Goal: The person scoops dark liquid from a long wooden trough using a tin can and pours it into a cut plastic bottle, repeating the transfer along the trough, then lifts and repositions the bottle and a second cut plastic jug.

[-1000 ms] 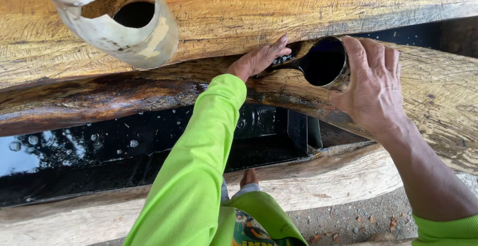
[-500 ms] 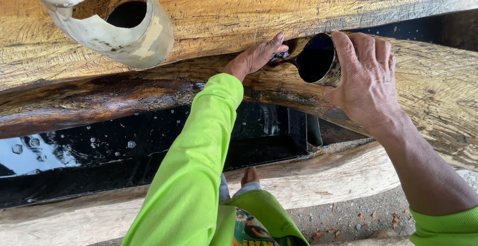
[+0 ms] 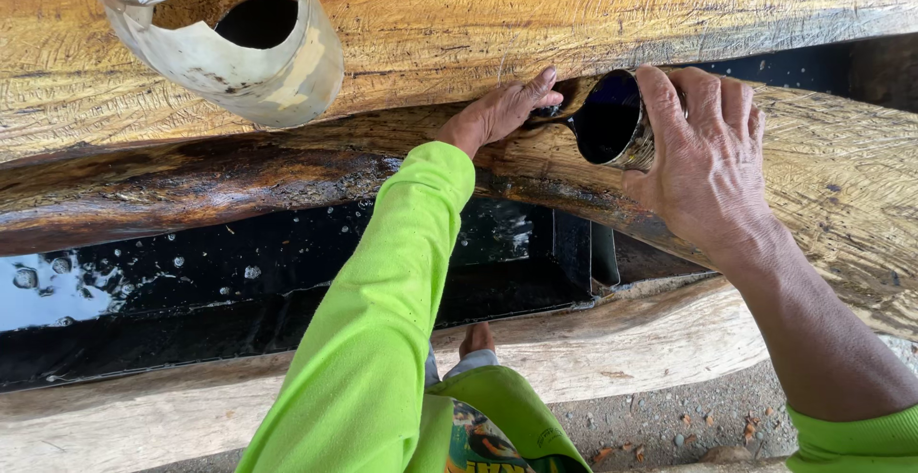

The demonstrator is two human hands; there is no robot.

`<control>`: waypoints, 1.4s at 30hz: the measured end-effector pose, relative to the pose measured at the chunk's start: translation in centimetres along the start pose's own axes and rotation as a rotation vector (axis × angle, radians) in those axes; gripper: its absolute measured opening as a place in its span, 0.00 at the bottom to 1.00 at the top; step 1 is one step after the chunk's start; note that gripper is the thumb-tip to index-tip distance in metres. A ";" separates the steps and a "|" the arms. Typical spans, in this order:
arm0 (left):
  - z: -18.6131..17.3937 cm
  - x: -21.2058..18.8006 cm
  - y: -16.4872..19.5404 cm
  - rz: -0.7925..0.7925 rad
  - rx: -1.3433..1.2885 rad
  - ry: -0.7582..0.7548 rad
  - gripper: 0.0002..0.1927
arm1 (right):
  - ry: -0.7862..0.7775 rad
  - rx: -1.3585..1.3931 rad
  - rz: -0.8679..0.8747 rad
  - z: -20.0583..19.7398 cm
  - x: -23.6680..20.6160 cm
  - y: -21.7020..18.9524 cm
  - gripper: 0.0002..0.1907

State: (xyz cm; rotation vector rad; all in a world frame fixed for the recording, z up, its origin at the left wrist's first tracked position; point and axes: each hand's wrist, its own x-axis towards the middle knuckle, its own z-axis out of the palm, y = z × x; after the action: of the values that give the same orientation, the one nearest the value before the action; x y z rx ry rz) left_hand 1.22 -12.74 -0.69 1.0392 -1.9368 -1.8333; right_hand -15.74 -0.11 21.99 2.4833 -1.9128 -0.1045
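Right hand (image 3: 708, 162) wraps the small dark-filled metal can (image 3: 617, 119), tipped on its side, mouth facing left toward the left hand (image 3: 497, 114), whose fingers pinch something dark against the rough golden log (image 3: 535, 14), just beside the rim.

Left hand (image 3: 497, 114): fingertips at 3 o'clock tuck behind the dark can (image 3: 612, 119), so whatever they pinch is hidden; a small dark bit shows there, too small to tell. Right hand (image 3: 708, 162) covers the can's far wall from 3 o'clock; only the dark mouth shows, contents unreadable. White pipe piece (image 3: 239, 43) is cut off by the top edge at 12 o'clock. Upper wood slab (image 3: 535, 14) runs out at 9, 12 and 3 o'clock. Green sleeve (image 3: 373, 339) leaves the bottom edge at 6 o'clock. Right forearm exits at 5 o'clock. Bare foot (image 3: 476, 339) is mostly hidden behind clothing. Black trough (image 3: 191, 291) is half covered by the logs.
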 end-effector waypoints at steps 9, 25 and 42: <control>0.1 0.4 -0.2 0.031 0.001 -0.018 0.68 | 0.051 -0.127 -0.111 -0.5 0.3 -1.3 0.55; 0.6 1.7 -1.8 0.004 0.032 -0.040 0.64 | 0.231 -0.259 -0.129 3.8 -8.6 -5.8 0.49; 0.1 -0.4 -1.2 0.032 -0.006 -0.025 0.61 | -0.532 0.029 -0.099 29.5 -5.3 -13.5 0.46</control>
State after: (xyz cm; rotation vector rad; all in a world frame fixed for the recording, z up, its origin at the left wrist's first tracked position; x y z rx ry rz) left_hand 1.82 -12.37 -1.78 0.9823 -1.9498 -1.8419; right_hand -5.72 9.54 -7.75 2.7731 -1.9457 -0.8191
